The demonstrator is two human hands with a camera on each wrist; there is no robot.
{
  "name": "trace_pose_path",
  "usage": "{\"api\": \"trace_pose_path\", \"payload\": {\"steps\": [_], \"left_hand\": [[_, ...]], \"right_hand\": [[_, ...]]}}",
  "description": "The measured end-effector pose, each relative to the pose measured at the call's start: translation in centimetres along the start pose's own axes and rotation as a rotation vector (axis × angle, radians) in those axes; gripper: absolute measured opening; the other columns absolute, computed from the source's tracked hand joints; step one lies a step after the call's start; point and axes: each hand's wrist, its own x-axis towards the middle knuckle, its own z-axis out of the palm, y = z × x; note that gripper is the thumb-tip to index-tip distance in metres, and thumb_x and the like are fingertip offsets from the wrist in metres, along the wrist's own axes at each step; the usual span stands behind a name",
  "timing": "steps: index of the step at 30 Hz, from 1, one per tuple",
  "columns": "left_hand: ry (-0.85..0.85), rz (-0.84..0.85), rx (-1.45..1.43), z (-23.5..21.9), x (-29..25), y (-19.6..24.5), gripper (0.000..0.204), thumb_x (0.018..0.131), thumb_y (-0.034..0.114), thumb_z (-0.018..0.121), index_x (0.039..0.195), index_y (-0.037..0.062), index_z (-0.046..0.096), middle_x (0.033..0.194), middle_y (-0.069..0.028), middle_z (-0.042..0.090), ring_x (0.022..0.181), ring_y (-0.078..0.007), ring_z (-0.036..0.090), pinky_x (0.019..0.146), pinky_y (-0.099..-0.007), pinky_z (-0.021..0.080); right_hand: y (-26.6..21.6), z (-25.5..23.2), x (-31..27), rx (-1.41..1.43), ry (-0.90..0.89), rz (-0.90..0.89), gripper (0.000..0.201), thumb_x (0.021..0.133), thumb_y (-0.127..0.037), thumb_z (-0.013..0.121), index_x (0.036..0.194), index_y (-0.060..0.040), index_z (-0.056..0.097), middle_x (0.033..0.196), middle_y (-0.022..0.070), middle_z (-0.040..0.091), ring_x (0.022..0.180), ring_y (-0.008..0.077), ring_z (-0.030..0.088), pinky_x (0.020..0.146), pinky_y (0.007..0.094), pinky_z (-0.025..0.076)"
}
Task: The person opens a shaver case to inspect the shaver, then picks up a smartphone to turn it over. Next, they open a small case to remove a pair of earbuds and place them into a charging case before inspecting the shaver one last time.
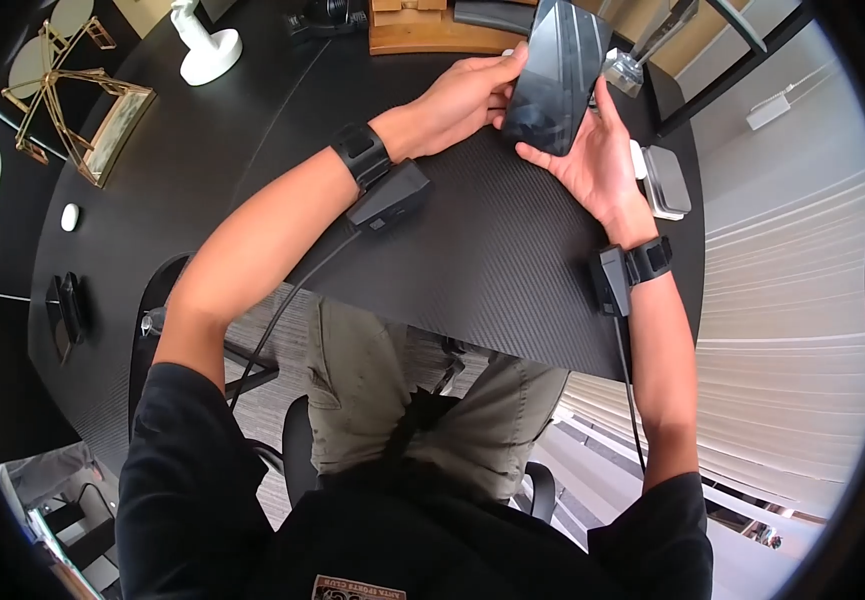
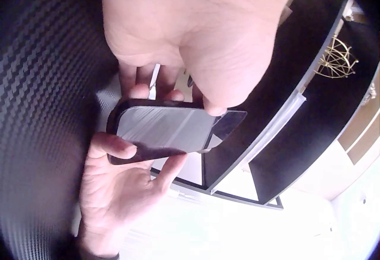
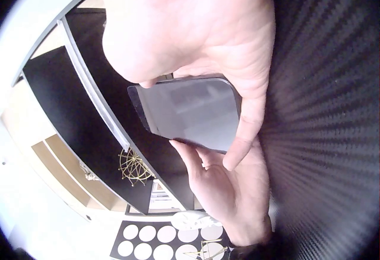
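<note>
Both hands hold a black smartphone [image 1: 555,85] tilted above the dark textured desk [image 1: 402,270]. My left hand [image 1: 464,98] grips its left edge, thumb near the far part and other fingers partly hidden behind. From the opposite side my right hand [image 1: 597,165] holds it, palm turned up, with one finger across the near end. The glossy screen [image 3: 190,108] carries bright reflections in the right wrist view. A dark, thin flat piece [image 2: 230,124] shows past the phone's far end in the left wrist view.
Behind the hands stands a wooden holder [image 1: 412,35]. A white stand [image 1: 210,55] and a stick-built model [image 1: 77,100] are at the left, with a small white case [image 1: 70,217]. A silver flat box [image 1: 665,182] lies right of the right hand. Cables run from both wrist cameras.
</note>
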Motion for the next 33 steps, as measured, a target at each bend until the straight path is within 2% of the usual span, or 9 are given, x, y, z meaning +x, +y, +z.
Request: {"api": "trace_pose_path", "payload": {"steps": [4,6,12,16,22,25,26,29,33], "left_hand": [[0.014,-0.018,-0.007,0.2,-0.2,0.4,0.045,0.107,0.051,0.047,0.103,0.0111,0.066,0.084,0.0041,0.057,0.073,-0.0074,0.048,0.065,-0.0242,0.040],[0.016,-0.010,0.004,0.1,-0.2,0.1,0.046,0.106,0.053,0.047,0.103,0.0111,0.067,0.084,0.0039,0.058,0.074,-0.0073,0.048,0.066,-0.0244,0.040],[-0.024,-0.002,0.008,0.2,-0.3,0.2,0.043,0.106,0.051,0.048,0.102,0.0125,0.067,0.087,0.0048,0.060,0.076,-0.0059,0.050,0.067,-0.0239,0.040],[-0.011,-0.014,-0.031,0.4,-0.2,0.2,0.043,0.106,0.052,0.049,0.105,0.0136,0.068,0.093,0.0058,0.062,0.080,-0.0047,0.053,0.070,-0.0225,0.040],[-0.016,-0.005,-0.020,0.5,-0.1,0.2,0.044,0.105,0.052,0.049,0.106,0.0135,0.069,0.092,0.0058,0.063,0.080,-0.0044,0.053,0.069,-0.0221,0.040],[0.010,-0.032,-0.043,0.5,-0.3,0.3,0.043,0.105,0.052,0.049,0.103,0.0139,0.069,0.089,0.0068,0.063,0.076,-0.0036,0.051,0.069,-0.0218,0.040],[0.019,-0.035,-0.049,0.5,-0.3,0.4,0.043,0.105,0.052,0.049,0.102,0.0136,0.069,0.088,0.0074,0.062,0.076,-0.0035,0.051,0.069,-0.0218,0.039],[0.000,-0.054,-0.042,1.1,0.0,1.0,0.043,0.106,0.052,0.049,0.103,0.0136,0.069,0.089,0.0069,0.062,0.077,-0.0039,0.052,0.069,-0.0224,0.040],[0.064,-0.079,-0.067,1.8,-0.8,1.3,0.043,0.106,0.051,0.048,0.105,0.0134,0.069,0.090,0.0064,0.062,0.078,-0.0045,0.051,0.069,-0.0231,0.040]], "right_hand": [[-0.1,0.2,0.1,0.002,-0.018,-0.012,0.077,0.104,-0.064,0.029,0.145,0.0002,0.043,0.134,0.0170,0.060,0.118,0.0319,0.064,0.095,0.0530,0.058],[0.0,0.5,-0.1,-0.018,0.034,-0.018,0.077,0.105,-0.064,0.028,0.146,0.0005,0.042,0.134,0.0179,0.060,0.117,0.0327,0.065,0.095,0.0526,0.058],[0.0,0.6,-0.3,0.011,0.057,-0.020,0.082,0.101,-0.069,0.032,0.140,0.0002,0.052,0.131,0.0157,0.064,0.117,0.0303,0.066,0.095,0.0525,0.057],[-0.1,0.6,-0.2,0.041,-0.010,-0.020,0.086,0.097,-0.075,0.034,0.143,-0.0036,0.051,0.133,0.0140,0.064,0.117,0.0292,0.065,0.094,0.0527,0.058],[0.1,0.7,-0.3,-0.019,0.097,-0.055,0.084,0.098,-0.074,0.035,0.146,-0.0062,0.047,0.135,0.0125,0.062,0.115,0.0291,0.067,0.093,0.0509,0.058],[0.0,0.6,-0.1,0.042,-0.013,-0.022,0.086,0.097,-0.076,0.033,0.146,-0.0060,0.047,0.133,0.0132,0.063,0.113,0.0295,0.067,0.089,0.0492,0.060],[0.0,0.7,0.0,0.061,0.007,-0.014,0.087,0.097,-0.076,0.032,0.145,-0.0058,0.048,0.132,0.0129,0.064,0.111,0.0302,0.068,0.087,0.0478,0.061],[-0.4,0.4,0.0,0.039,0.020,-0.017,0.086,0.097,-0.077,0.033,0.147,-0.0082,0.046,0.134,0.0124,0.062,0.115,0.0299,0.066,0.089,0.0505,0.060],[0.1,0.4,-0.1,0.018,0.050,-0.007,0.086,0.096,-0.078,0.034,0.151,-0.0124,0.041,0.139,0.0112,0.058,0.121,0.0284,0.062,0.092,0.0541,0.057]]}}
